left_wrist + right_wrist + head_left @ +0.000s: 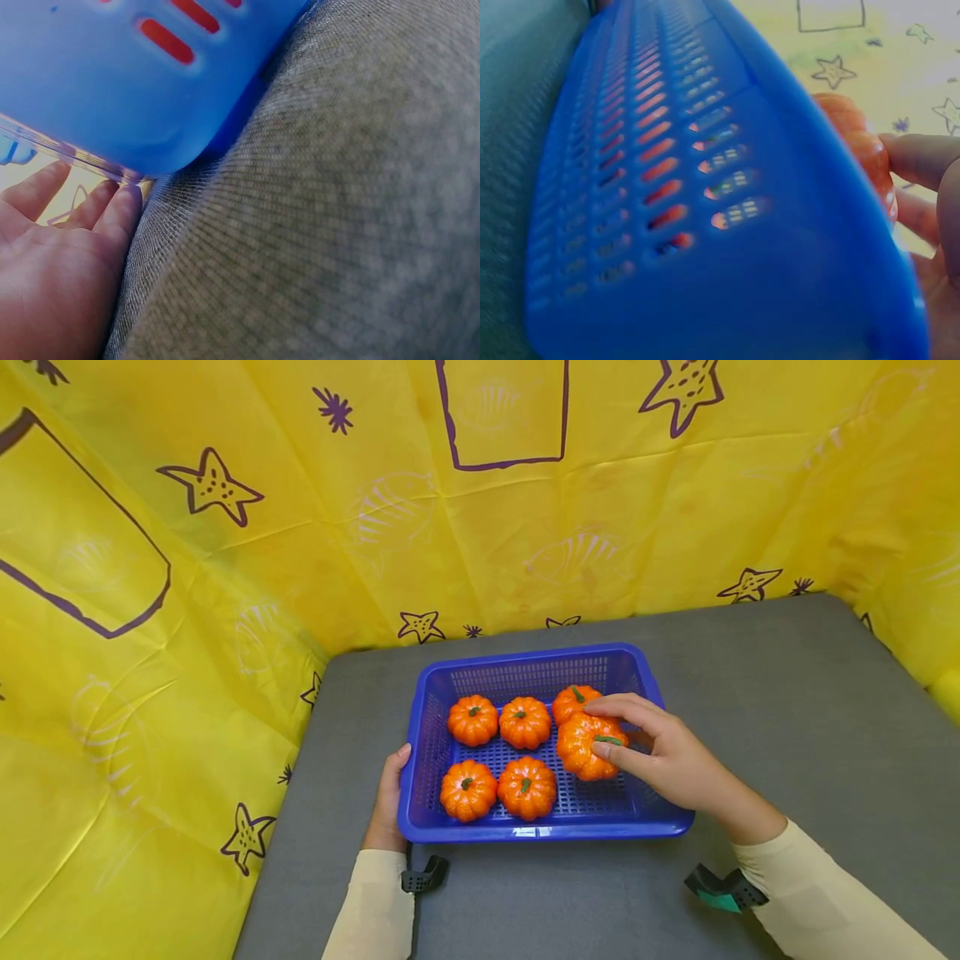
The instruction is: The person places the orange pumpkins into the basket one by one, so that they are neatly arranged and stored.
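Note:
A blue plastic basket (540,832) with slotted walls stands on the grey table. My right hand (671,764) pinches a small orange pumpkin (583,747) with a green stem, thumb near the stem and fingers on the far side. That pumpkin is raised over the right part of the basket and overlaps another pumpkin (573,700) behind it. In the right wrist view the held pumpkin (866,154) shows above the rim. My left hand (388,802) is at the basket's left side; the left wrist view shows its extended fingers (112,210) touching the rim from outside.
Inside the basket sit more pumpkins, two in the back row (473,721) and two in the front row (527,788). A yellow cloth (480,552) with drawn starfish hangs behind and left of the grey table (787,735). Black straps (425,875) show at both wrists.

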Motion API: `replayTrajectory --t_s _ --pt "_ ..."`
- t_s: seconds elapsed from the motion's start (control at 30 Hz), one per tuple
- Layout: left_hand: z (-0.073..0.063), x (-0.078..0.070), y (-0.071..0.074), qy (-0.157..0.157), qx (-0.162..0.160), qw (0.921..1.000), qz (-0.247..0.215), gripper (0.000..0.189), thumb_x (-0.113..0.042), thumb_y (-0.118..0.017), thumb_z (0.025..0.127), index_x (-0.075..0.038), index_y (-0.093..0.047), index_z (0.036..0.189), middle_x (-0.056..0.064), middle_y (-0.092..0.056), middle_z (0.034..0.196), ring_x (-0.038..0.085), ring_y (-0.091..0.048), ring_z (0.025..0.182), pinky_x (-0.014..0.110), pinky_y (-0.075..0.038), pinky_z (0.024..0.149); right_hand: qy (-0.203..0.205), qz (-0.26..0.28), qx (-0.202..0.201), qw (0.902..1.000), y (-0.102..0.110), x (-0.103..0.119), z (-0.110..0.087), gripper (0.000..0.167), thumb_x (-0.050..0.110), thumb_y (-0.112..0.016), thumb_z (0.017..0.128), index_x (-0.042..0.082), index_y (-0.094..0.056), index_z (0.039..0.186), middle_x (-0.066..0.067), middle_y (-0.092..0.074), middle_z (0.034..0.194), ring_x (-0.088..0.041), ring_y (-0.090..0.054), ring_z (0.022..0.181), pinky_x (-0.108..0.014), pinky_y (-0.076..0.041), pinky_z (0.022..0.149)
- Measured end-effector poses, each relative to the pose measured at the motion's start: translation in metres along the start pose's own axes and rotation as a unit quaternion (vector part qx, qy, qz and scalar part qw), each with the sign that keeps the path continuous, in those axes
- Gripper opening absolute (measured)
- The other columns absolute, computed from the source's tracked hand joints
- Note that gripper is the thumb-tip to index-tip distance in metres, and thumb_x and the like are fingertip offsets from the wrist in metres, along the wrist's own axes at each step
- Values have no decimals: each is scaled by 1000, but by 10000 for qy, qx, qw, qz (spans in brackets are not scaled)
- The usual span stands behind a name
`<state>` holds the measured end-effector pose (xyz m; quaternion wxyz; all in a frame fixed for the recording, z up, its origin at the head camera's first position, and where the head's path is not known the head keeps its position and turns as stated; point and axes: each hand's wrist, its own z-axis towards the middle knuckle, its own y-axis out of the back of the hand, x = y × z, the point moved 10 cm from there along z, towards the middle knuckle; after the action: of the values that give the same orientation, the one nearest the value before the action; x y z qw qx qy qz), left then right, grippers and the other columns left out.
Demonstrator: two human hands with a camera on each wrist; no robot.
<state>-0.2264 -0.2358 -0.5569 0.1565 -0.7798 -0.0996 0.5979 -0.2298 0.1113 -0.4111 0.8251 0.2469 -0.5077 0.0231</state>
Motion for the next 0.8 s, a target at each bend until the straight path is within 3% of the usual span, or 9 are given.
replayTrajectory --t_s 0.1,0.33,0.4,0.6,0.8 --pt "0 0 -1 16 42 10000 -23 76 -55 -39 107 -1 -39 162 13 -63 143 23 -65 120 38 -52 104 30 -164 60 9998 -5 -2 -1 45 2 -77 100 14 -69 142 -5 -63 144 -21 -58 127 -26 -55 93" --pt "0 0 -1 31 105 9999 -40 78 -56 -40 107 -3 -37 163 12 -63 144 23 -64 122 39 -51 105 173 -760 181 9968 -14 -4 -2 44 9 -79 100 16 -69 142 -3 -64 147 -25 -55 138 -25 -39 113" --pt "-1 0 0 25 128 9999 -29 78 -57 -40 107 -3 -36 164 12 -62 145 22 -64 122 39 -51 105 135 -843 242 9961 -16 -5 -2 43 10 -79 101 14 -69 142 -4 -64 147 -26 -54 140 -29 -39 115" --pt "0 -1 -1 16 193 9998 -44 79 -57 -40 108 -3 -34 165 12 -61 147 22 -64 123 39 -51 106 35 -1309 405 9906 -20 -8 -3 39 18 -80 101 15 -71 139 1 -67 142 -27 -59 135 -53 -47 110" --pt "-1 0 -2 29 198 9998 -27 79 -58 -40 108 -4 -34 166 13 -59 149 22 -63 125 39 -51 107 310 -1912 550 9795 -27 -1 -3 32 18 -80 101 14 -73 132 1 -70 133 -24 -65 124 -55 -52 104"
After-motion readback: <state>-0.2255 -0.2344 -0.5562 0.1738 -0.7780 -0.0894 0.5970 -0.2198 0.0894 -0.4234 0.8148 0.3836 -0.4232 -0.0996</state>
